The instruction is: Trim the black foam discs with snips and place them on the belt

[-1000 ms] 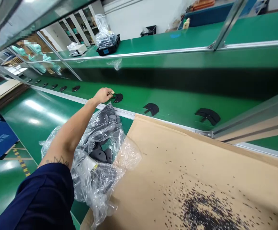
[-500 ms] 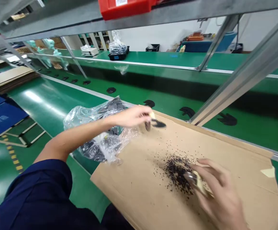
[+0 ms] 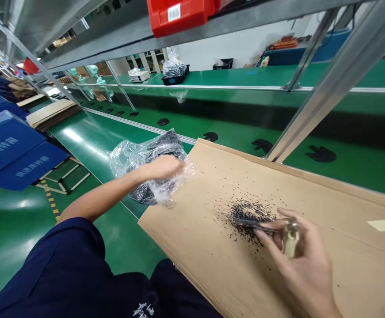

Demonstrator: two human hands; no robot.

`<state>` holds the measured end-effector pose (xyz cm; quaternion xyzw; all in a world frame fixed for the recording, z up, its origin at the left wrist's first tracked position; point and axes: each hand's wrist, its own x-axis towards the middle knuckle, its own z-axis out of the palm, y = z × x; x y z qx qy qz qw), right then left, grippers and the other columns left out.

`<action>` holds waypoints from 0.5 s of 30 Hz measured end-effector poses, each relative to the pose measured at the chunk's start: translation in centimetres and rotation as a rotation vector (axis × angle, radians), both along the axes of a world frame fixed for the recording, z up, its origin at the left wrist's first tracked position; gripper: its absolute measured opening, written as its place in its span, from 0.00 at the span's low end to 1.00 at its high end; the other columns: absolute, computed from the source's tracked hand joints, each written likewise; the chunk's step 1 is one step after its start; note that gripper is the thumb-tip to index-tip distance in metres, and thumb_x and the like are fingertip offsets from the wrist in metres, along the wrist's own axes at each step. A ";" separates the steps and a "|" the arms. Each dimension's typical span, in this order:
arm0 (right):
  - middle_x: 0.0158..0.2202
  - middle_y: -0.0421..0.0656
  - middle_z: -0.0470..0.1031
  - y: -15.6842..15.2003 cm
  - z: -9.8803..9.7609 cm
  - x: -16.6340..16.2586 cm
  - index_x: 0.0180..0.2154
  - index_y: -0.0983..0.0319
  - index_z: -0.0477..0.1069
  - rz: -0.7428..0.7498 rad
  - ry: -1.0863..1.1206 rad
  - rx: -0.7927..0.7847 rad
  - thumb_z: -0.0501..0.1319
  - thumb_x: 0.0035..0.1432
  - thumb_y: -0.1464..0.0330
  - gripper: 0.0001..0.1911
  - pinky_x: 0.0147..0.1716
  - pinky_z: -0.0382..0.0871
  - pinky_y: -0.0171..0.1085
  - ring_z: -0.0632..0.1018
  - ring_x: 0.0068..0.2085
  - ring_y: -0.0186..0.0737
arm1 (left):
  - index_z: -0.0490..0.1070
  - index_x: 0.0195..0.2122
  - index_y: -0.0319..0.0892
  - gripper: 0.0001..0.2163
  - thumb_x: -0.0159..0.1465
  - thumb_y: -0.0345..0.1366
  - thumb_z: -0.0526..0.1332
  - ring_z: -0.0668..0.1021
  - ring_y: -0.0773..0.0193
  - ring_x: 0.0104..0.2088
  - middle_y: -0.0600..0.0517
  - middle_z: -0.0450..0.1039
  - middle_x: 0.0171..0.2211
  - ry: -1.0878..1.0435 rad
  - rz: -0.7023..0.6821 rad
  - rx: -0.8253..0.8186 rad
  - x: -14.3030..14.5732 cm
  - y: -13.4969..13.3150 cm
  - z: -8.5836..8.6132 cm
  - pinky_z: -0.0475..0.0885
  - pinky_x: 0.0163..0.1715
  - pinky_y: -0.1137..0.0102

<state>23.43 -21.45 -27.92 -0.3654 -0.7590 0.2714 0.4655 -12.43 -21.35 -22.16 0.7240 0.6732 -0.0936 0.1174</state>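
Note:
My right hand point(image 3: 305, 260) grips a thin dark flat part point(image 3: 252, 224) between thumb and fingers. Tucked in the same hand is a cream-coloured tool point(image 3: 291, 243) with a shiny metal end. Beneath the dark part lies a scattered heap of small black bits point(image 3: 245, 207) on a cardboard sheet point(image 3: 192, 247). At the cardboard's left edge, my left hand point(image 3: 167, 168) is over a clear plastic bag point(image 3: 129, 154) with dark parts in it. Its fingers are curled, blurred and partly hidden; what they hold cannot be made out.
Several black parts point(image 3: 321, 153) lie in a row on the green surface point(image 3: 354, 176) behind the cardboard. A slanted metal post point(image 3: 311, 101) rises at the cardboard's back edge. Overhead, a red bin point(image 3: 182, 17) sits on a shelf. Blue boxes point(image 3: 13, 150) stand at left.
My left hand, which held a black part above the cardboard, has moved left to the plastic bag. A dark flat part now shows in my right hand, and the cream tool has turned upright.

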 end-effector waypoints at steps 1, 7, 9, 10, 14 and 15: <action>0.30 0.39 0.78 0.1 0.0 0.6 0.48 0.57 0.72 -0.022 0.021 -0.089 0.69 0.59 0.61 0.17 0.18 0.72 0.35 0.75 0.21 0.37 | 0.73 0.30 0.40 0.09 0.67 0.31 0.56 0.81 0.55 0.35 0.45 0.78 0.32 0.050 0.034 -0.020 -1.8 0.4 0.2 0.71 0.38 0.66; 0.16 0.32 0.65 1.0 0.3 2.3 0.33 0.57 0.72 -0.067 0.152 -0.526 0.73 0.52 0.55 0.16 0.11 0.58 0.35 0.65 0.14 0.35 | 0.73 0.30 0.41 0.04 0.55 0.28 0.67 0.80 0.56 0.37 0.47 0.79 0.35 0.138 0.048 -0.055 -7.0 0.6 0.2 0.68 0.35 0.70; 0.14 0.33 0.64 1.0 0.1 2.3 0.28 0.57 0.67 0.016 0.214 -0.661 0.72 0.53 0.55 0.19 0.11 0.55 0.35 0.63 0.14 0.33 | 0.73 0.35 0.41 0.04 0.60 0.31 0.66 0.80 0.56 0.40 0.46 0.79 0.40 0.135 0.028 0.003 -6.6 -0.1 0.6 0.69 0.37 0.69; 0.14 0.33 0.64 0.9 0.0 2.2 0.25 0.57 0.64 0.051 0.236 -0.726 0.72 0.53 0.54 0.21 0.11 0.55 0.34 0.63 0.14 0.33 | 0.73 0.37 0.41 0.04 0.62 0.33 0.65 0.79 0.57 0.39 0.47 0.78 0.40 0.112 0.018 0.067 -6.1 -0.5 0.8 0.69 0.36 0.69; 0.15 0.33 0.65 -0.2 0.2 1.3 0.27 0.58 0.63 0.043 0.302 -0.953 0.74 0.49 0.51 0.25 0.16 0.61 0.34 0.67 0.17 0.33 | 0.71 0.39 0.40 0.09 0.65 0.39 0.67 0.75 0.68 0.24 0.55 0.74 0.25 -0.317 -0.122 0.564 -0.8 -2.7 0.1 0.69 0.27 0.74; 0.17 0.33 0.65 -0.4 0.3 1.1 0.28 0.59 0.66 0.031 0.316 -0.997 0.75 0.47 0.50 0.25 0.17 0.62 0.34 0.68 0.18 0.33 | 0.72 0.41 0.40 0.09 0.65 0.38 0.68 0.77 0.69 0.25 0.54 0.76 0.28 -0.459 -0.183 0.665 1.2 -3.3 -0.3 0.72 0.28 0.74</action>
